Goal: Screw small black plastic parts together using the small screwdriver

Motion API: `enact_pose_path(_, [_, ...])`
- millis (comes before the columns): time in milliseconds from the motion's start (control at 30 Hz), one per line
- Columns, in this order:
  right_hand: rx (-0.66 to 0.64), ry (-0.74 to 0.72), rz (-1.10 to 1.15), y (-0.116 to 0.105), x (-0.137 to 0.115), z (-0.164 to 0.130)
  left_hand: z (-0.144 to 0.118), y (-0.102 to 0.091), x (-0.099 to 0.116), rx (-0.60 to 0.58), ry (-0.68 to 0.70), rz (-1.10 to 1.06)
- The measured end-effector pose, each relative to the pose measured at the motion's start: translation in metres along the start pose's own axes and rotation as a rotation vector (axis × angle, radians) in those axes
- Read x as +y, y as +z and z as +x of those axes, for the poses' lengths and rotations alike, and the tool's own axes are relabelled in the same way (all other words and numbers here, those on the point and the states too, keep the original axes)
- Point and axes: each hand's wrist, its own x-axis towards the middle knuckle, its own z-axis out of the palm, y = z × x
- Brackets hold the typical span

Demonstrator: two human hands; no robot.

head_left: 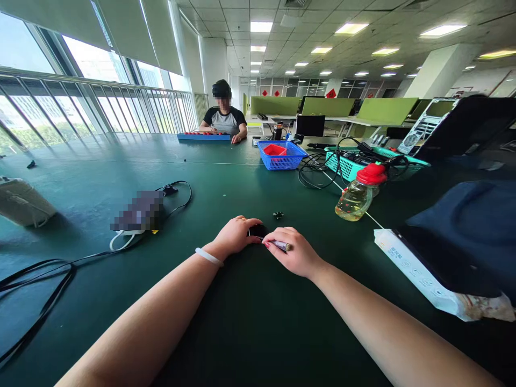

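Both of my hands rest on the dark green table (226, 193), close together. My left hand (236, 234), with a white band on its wrist, is curled over a small black object (257, 230) and touches it. My right hand (292, 251) pinches a thin silver tool (281, 245), its tip pointing toward the black object. A tiny dark part (278, 215) lies on the table just beyond my hands.
A bottle with a red cap (360, 192) stands at right, near a teal basket (350, 165) of cables and a blue basket (281, 155). Black cables (48, 274) trail at left. A dark blue bag (475, 220) sits at right. Another person (224, 115) sits at the far end.
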Motion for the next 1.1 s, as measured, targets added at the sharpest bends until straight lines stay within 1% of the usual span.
enact_pose_path(167, [0.073, 0.259, 0.248, 0.004, 0.006, 0.002, 0.0, -0.002, 0.001, -0.004, 0.01, 0.0])
enact_pose_path(267, [0.142, 0.345, 0.319, 0.001, 0.008, 0.002, -0.001, -0.003, 0.003, -0.011, -0.006, 0.003])
enact_pose_path(367, [0.264, 0.343, 0.263, -0.003, 0.011, 0.002, -0.001, -0.005, 0.005, -0.02, -0.015, 0.002])
enact_pose_path(433, [0.316, 0.336, 0.211, -0.004, 0.012, 0.002, -0.001, -0.004, 0.005, -0.019, -0.016, 0.005])
enact_pose_path(500, [0.308, 0.329, 0.181, -0.003, 0.014, 0.002, -0.001, -0.004, 0.005, -0.011, -0.011, 0.009])
enact_pose_path(667, [0.23, 0.328, 0.179, 0.001, 0.015, 0.003, -0.002, -0.002, 0.006, 0.017, 0.045, 0.019])
enact_pose_path(833, [0.211, 0.347, 0.227, 0.0, 0.014, 0.003, -0.003, 0.0, 0.006, 0.067, 0.07, 0.01])
enact_pose_path(900, [0.229, 0.351, 0.261, -0.001, 0.015, 0.003, -0.003, 0.0, 0.005, 0.092, 0.078, -0.005])
enact_pose_path(967, [0.294, 0.363, 0.314, -0.003, 0.017, 0.003, -0.003, 0.001, 0.005, 0.119, 0.088, -0.024])
enact_pose_path(1033, [0.415, 0.409, 0.348, -0.005, 0.022, 0.003, -0.003, 0.001, 0.006, 0.152, 0.087, -0.045])
enact_pose_path(1100, [0.55, 0.481, 0.331, -0.006, 0.029, 0.004, -0.003, 0.0, 0.007, 0.192, 0.068, -0.067])
